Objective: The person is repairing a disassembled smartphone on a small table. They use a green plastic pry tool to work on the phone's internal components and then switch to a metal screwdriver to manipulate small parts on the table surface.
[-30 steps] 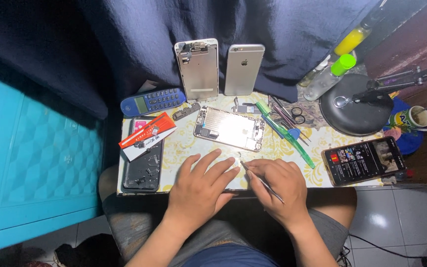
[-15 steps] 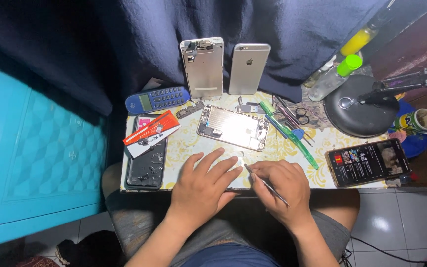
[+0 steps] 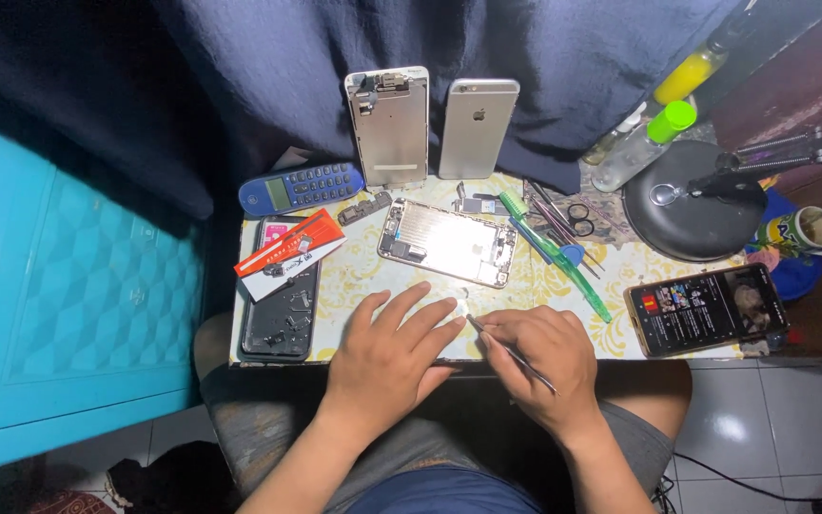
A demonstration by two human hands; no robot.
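While r. hand (image 3: pixel 537 360) pinches tweezers (image 3: pixel 511 352), tip beside l. hand (image 3: pixel 392 354)

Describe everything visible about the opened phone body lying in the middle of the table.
The phone body is a silver metal shell lying flat, inside up, slightly slanted, its long side across the table. A bright bare plate fills its middle; small dark parts line both short ends. It sits apart from both hands, and nothing touches it. Green tools lie to its right.

A small phone-repair corner, makeshift rather than a proper shop. The narrow table (image 3: pixel 363 276) carries an opened phone chassis (image 3: pixel 449 243), 2 phone shells (image 3: pixel 390 124) propped against a dark curtain (image 3: pixel 544 57), plastic pry tools (image 3: pixel 554 252), scissors (image 3: pixel 577 219) and solvent bottles (image 3: pixel 644 143).
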